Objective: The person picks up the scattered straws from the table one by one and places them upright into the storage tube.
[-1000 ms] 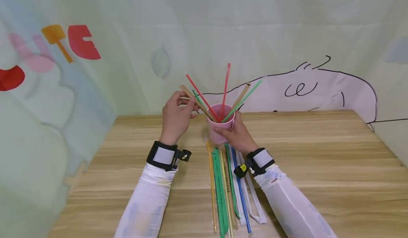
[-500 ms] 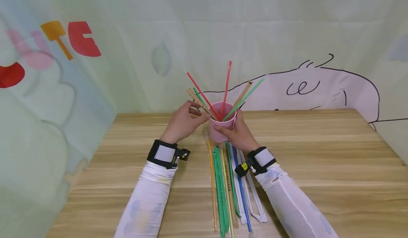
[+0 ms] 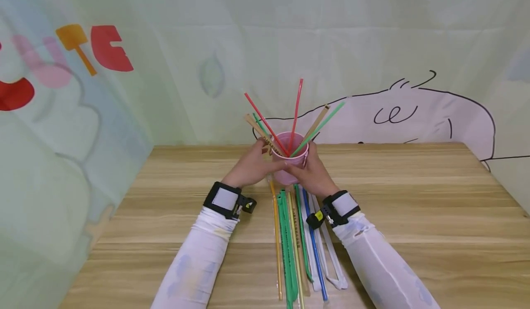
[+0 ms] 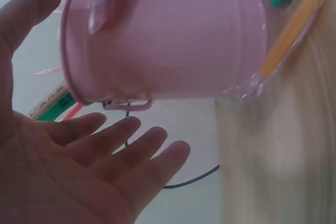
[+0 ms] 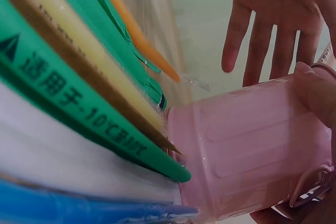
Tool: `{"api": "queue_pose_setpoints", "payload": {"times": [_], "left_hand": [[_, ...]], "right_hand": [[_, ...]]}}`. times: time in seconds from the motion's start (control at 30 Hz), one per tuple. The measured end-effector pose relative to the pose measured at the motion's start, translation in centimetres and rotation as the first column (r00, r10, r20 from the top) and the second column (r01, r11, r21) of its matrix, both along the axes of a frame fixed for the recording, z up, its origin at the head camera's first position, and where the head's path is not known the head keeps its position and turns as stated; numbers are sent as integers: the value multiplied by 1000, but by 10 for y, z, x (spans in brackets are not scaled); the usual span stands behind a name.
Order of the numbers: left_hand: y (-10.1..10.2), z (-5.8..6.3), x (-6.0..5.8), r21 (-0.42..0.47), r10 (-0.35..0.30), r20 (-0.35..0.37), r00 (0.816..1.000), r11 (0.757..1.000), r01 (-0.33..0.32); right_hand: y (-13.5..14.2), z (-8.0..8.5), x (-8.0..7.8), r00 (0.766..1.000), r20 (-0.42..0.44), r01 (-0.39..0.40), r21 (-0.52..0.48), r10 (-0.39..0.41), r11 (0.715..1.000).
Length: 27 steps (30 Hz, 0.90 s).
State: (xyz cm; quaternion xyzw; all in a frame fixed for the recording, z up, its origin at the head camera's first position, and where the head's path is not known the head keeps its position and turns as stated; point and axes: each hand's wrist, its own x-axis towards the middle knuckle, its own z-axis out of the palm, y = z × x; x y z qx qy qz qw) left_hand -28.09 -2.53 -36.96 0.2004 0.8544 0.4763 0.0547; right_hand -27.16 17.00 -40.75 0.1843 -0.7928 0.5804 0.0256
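A small pink bucket point(image 3: 283, 177) stands upright near the back of the table with several straws fanned out of it. Among them are red straws point(image 3: 297, 106), brown paper-wrapped straws point(image 3: 319, 118) and a green straw point(image 3: 331, 114). My right hand point(image 3: 316, 173) grips the bucket from the right, its thumb point(image 5: 315, 95) across the wall. On the left side my left hand point(image 3: 253, 165) is spread about the bucket, fingers point(image 4: 142, 177) straight and apart from the wall in the left wrist view. Its palm faces the bucket and it holds nothing.
In front of the bucket a row of straws lies lengthwise on the wooden table point(image 3: 414, 217). It includes an orange straw point(image 3: 278, 254), green wrapped straws point(image 3: 290, 258), a blue straw point(image 3: 318, 254) and white wrapped straws point(image 3: 337, 267). A printed cloth point(image 3: 331, 47) hangs behind.
My left hand has let go of the brown wrapped straw, which now leans in the bucket, and moved down and right to the bucket's left side. The right hand keeps its grip.
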Motion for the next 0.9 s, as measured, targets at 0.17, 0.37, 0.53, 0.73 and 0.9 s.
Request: {"api": "queue_pose_setpoints", "payload": {"times": [0.17,0.37,0.53,0.73,0.9], "left_hand": [[8,-8,-1,50,-6,17,1000,999,5],[16,-15,-2,116,12,-15,1000,993,-10],[20,-20,-2,154,16,-34,999,988,-11],[22,-23,-3,137,49,-16,999,989,-46],[22,-24,-4,110,66,-25,998,992,-63]], "right_hand": [[-2,19,12,1000,-21,-23,9,23,1000],[-3,30,21,1000,-9,-18,14,19,1000],[-3,29,21,1000,-20,-19,2,19,1000],[-3,28,20,999,-33,-24,-2,24,1000],[-3,27,20,999,-29,-24,0,24,1000]]}}
